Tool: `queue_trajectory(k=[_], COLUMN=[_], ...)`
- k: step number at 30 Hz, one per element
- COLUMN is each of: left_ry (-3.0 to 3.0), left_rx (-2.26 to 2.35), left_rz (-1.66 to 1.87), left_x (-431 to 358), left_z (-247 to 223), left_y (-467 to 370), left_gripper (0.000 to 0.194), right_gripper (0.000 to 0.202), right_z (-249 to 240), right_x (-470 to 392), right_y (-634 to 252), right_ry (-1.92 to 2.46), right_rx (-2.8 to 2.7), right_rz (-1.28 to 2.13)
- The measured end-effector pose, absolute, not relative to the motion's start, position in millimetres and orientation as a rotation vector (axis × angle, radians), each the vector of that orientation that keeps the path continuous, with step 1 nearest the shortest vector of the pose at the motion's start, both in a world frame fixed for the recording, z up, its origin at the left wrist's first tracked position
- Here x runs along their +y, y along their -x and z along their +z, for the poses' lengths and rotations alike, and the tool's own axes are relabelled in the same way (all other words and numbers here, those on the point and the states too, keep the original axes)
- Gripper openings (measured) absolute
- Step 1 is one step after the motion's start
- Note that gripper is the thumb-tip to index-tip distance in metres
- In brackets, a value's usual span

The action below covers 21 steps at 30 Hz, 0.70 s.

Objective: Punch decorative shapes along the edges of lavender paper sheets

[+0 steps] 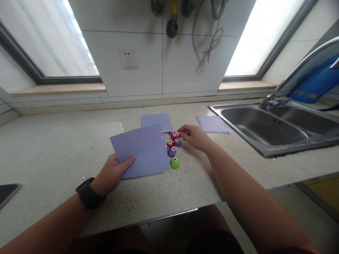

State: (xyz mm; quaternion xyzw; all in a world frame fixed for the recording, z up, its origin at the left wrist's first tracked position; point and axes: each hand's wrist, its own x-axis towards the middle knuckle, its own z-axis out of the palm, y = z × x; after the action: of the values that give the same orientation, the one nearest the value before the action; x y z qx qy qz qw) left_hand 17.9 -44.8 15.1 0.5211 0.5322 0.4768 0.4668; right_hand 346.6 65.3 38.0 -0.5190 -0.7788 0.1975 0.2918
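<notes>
My left hand (112, 173) grips a sheet of purple paper (144, 151) by its lower left part, thumb on top. Small holes show near the sheet's upper right corner. Beside its right edge lies a cluster of small craft punches: a red punch (174, 136), a purple punch (172, 152) and several others, with a green punch (174, 163) nearest me. At the far end of the cluster is my right hand (194, 137), fingers curved and slightly apart, the tips right by the red punch. Whether they touch it is hard to see.
Behind the held sheet lies a stack of purple paper (156, 120). Purple sheets with punched edges (214, 124) rest near the steel sink (262, 123). Paper scraps (186, 168) dot the counter. A dark flat object (7, 194) sits at the left edge.
</notes>
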Motion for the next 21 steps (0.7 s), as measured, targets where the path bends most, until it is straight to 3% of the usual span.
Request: queue_trajectory(k=[21], left_ry=[-1.286], left_rx=[1.312], left_rz=[1.168], left_x=[-43.7], left_z=[14.3], left_y=[-16.9], left_gripper=[0.059], right_gripper=[0.017], right_z=[30.3], right_x=[68.8], right_y=[-350.3], right_ry=[1.302], right_rx=[-1.954], right_rz=[0.64])
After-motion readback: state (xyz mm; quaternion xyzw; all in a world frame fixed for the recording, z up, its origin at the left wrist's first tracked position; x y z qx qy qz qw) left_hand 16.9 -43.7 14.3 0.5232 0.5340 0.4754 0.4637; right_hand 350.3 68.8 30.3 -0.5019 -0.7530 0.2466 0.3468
